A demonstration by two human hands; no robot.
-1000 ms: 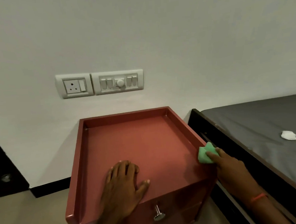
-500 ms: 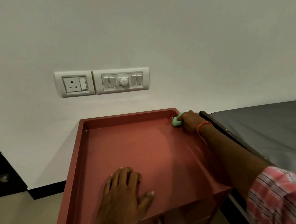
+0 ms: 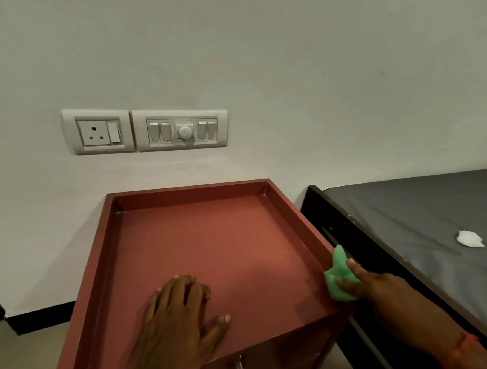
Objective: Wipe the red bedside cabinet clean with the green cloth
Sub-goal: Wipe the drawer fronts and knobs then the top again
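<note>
Head view: the red bedside cabinet [image 3: 212, 249] has a raised-rim tray top holding only the left hand [image 3: 179, 316], fingers spread flat (no readable writing anywhere). The right hand [image 3: 377, 287], fingers closed, presses the green cloth [image 3: 339, 275] against the right rim's near end.

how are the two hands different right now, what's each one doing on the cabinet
The left hand lies flat and open, palm down on the top of the red cabinet; the right hand is closed around the green cloth. The left hand sits near the front middle, while the right hand presses the cloth against the cabinet's right rim. The left hand holds nothing. Both touch the cabinet.
</note>
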